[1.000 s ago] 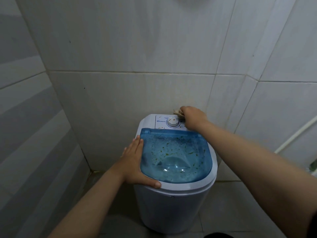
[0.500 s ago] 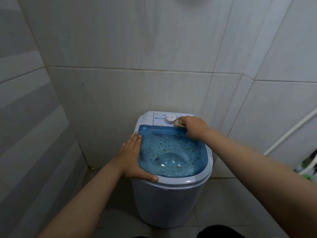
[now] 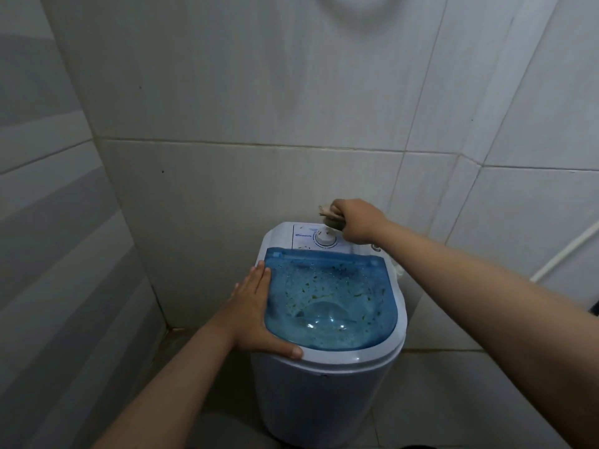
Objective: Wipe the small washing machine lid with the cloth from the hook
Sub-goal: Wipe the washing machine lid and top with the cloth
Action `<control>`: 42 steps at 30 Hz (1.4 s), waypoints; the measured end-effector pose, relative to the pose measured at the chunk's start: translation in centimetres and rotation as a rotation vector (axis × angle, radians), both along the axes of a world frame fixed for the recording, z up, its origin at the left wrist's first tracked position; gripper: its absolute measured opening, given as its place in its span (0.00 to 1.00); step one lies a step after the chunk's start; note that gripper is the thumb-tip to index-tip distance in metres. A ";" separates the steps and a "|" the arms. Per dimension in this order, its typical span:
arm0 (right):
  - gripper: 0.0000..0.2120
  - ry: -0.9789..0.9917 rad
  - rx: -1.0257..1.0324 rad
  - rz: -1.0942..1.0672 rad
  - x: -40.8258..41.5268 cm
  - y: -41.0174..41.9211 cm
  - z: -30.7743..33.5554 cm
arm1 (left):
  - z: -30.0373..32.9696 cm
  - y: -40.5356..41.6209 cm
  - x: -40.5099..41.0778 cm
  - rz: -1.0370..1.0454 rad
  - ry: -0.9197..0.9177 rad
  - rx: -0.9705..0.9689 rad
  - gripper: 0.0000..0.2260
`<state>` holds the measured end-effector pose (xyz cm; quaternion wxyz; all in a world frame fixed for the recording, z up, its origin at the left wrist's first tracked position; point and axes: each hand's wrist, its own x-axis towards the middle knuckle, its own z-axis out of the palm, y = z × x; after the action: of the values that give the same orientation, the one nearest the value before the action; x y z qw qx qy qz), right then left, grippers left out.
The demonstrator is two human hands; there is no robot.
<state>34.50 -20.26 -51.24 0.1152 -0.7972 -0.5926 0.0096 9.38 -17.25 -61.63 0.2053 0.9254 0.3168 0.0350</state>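
A small white washing machine [image 3: 324, 393] stands in the tiled corner. Its see-through blue lid [image 3: 327, 299] is closed and speckled with small green-brown bits. Behind the lid is a white control panel with a round dial [image 3: 325, 238]. My left hand [image 3: 259, 315] lies flat on the lid's left rim, thumb hooked over the front edge. My right hand [image 3: 355, 220] is at the back right of the panel, closed on a bunched beige cloth [image 3: 329, 214] that pokes out just above the dial.
Tiled walls close in behind and to the left of the machine. A white pipe [image 3: 564, 251] runs diagonally on the right wall. Grey tiled floor [image 3: 431, 400] shows to the right of the machine.
My right hand with the cloth has moved back from the lid's rear edge to behind the dial, lifted slightly. My left hand has stayed on the lid's left rim.
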 end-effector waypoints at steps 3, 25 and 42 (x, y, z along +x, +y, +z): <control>0.10 -0.070 0.050 -0.001 -0.8 2.0 -1.4 | -0.1 0.0 0.0 0.004 -0.009 -0.001 0.70; 0.11 0.049 -0.041 0.082 -0.2 0.2 -0.6 | 0.3 -0.4 -0.2 0.018 -0.040 -0.015 0.69; 0.08 -0.074 -0.165 -0.003 -0.1 5.9 -1.9 | -0.3 0.1 -0.1 0.000 -0.042 0.009 0.68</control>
<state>34.39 -14.37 -53.17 0.0272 -0.8048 -0.5922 0.0290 9.24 -17.11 -61.95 0.2077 0.9254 0.3122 0.0559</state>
